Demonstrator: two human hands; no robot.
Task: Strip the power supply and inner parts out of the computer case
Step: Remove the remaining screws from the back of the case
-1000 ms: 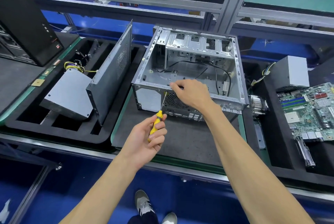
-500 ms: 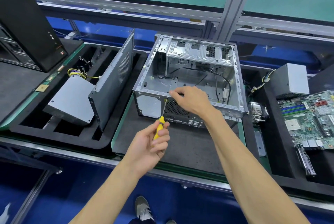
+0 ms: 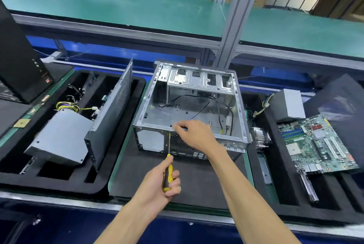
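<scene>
Left hand (image 3: pixel 157 182) grips the screwdriver (image 3: pixel 168 167), tip now risen to the case (image 3: pixel 189 109) rim. Right hand (image 3: pixel 194 135) pinches there (screw coming out, probably).

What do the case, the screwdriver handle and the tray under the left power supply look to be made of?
Case: bare sheet metal, dull silver, with stamped holes and folded edges. Screwdriver handle: probably moulded plastic or rubber, glossy yellow and black. Tray: likely foam, matte black, with soft-edged cut-out pockets.
</scene>
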